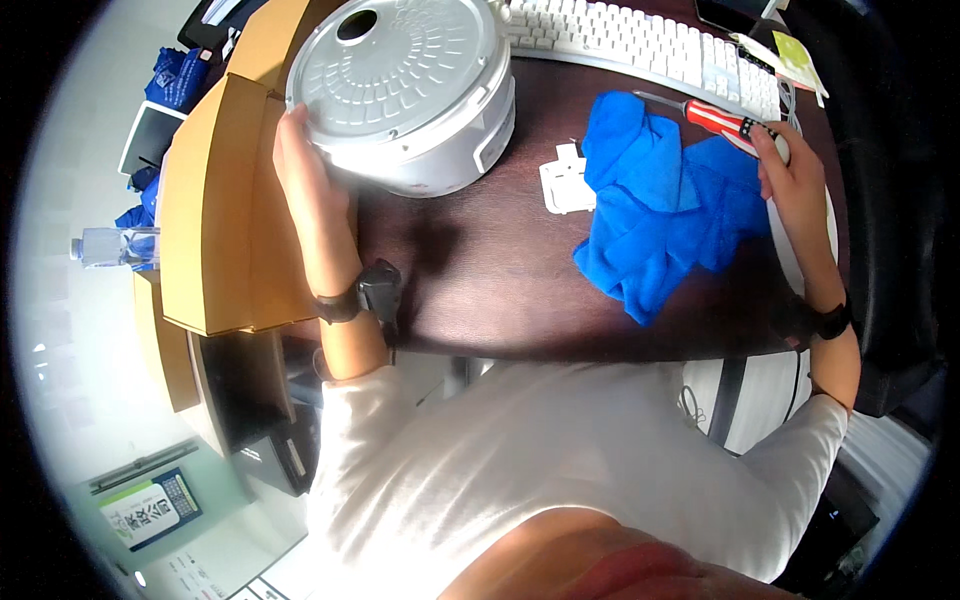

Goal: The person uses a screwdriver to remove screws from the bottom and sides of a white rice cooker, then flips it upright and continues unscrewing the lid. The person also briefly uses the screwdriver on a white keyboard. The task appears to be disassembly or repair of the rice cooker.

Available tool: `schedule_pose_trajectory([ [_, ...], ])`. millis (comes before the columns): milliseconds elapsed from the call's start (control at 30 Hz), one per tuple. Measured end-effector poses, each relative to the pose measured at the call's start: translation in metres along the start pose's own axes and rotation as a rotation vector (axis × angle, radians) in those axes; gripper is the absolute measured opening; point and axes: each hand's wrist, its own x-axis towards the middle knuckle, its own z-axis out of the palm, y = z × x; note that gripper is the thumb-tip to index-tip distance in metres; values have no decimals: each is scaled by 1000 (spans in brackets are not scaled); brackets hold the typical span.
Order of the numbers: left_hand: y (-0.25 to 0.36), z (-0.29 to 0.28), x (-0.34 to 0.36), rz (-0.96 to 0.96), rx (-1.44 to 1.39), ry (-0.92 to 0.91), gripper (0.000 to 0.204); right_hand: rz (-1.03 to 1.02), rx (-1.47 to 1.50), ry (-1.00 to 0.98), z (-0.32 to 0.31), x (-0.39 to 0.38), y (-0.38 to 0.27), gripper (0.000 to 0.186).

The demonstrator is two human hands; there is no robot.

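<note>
My left hand [305, 170] grips the left side of a round white appliance [440, 160], which has a grey underside panel with a dark hole and vents facing up. My right hand [785, 170] is closed on a screwdriver [710, 117] with a red, white and black handle, its metal tip pointing left. Below the screwdriver, a crumpled blue cloth [650, 230] lies on the dark desk [470, 290]. A small white plastic piece [565, 185] sits beside the cloth, partly under its left edge.
A white keyboard [630, 40] runs along the back, with yellow notes [790, 50] at its right. Yellow-brown cardboard boxes [210, 210] border the left side, beside a clear bottle [115, 247] and blue bags [175, 80]. A black chair [885, 250] stands at the right.
</note>
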Motion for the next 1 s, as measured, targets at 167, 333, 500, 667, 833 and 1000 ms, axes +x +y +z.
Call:
schedule_pose_trajectory([
  [167,12,-1,-24,326,326,129,49,-149,-189,64,2,-6,-4,33],
  [333,48,29,-63,702,650,-158,28,-192,-140,40,3,-18,-8,29],
  [500,64,65,-65,758,958,-456,25,-233,-46,15,7,-28,-8,25],
  [667,58,79,-52,861,1003,-478,20,-272,15,-17,8,-31,-1,22],
  [833,58,86,-54,833,1023,-428,14,-256,50,-41,5,-32,-2,21],
  [1000,64,90,-60,876,1131,-398,13,-273,73,-29,4,-32,2,21],
])
